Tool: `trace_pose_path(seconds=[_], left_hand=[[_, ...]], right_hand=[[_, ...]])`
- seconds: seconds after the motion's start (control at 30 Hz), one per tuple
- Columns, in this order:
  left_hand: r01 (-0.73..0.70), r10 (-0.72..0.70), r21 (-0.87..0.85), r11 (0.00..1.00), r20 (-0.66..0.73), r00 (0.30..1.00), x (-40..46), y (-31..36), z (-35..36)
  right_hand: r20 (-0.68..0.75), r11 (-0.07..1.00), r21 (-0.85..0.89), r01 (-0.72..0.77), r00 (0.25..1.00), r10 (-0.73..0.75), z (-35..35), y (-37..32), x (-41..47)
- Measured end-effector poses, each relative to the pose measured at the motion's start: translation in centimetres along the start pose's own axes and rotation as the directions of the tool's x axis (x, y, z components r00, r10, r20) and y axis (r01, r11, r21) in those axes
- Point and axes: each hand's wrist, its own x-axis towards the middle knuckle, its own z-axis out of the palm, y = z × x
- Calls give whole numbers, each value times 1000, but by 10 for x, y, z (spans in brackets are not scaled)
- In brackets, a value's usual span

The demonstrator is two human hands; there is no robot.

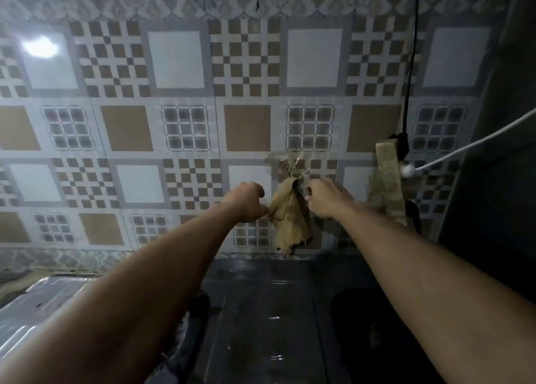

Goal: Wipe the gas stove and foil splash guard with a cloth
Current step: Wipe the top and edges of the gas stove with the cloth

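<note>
A tan cloth [290, 221] hangs against the tiled wall from a clear hook [285, 163]. My left hand [249, 202] pinches the cloth's left edge with closed fingers. My right hand [326, 199] is at the cloth's upper right edge, with the fingers curled against it. Both arms reach forward over a dark wet counter [261, 311]. A foil-covered surface [37, 305] shows at the lower left. The gas stove itself is not clearly visible.
A second tan cloth strip [388, 177] hangs to the right beside a black cable [409, 79] and a white cord [470, 142]. A dark recessed basin [377, 325] lies under my right forearm. A dark wall [499, 151] closes the right side.
</note>
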Motion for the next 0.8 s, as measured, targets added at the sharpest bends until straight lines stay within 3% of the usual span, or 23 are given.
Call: trace_pose_path(seconds=[0.2,0.33,0.43,0.63,0.8], left_hand=[[135,-130,-205,969,40,991,29,2,46],[177,-161,-277,944,78,984,49,-4,71],[193,-195,-351,916,30,980,55,-5,77],[159,-263,-538,828,-121,957,50,-16,51],[104,-245,-644,758,-133,961,39,-30,5]], right_hand=[[95,983,180,-42,995,25,33,16,31],[34,959,277,-57,998,50,57,26,46],[-54,924,368,-103,990,131,69,31,52],[-210,806,571,-155,922,327,56,33,48],[-126,677,717,-166,924,360,30,29,46]])
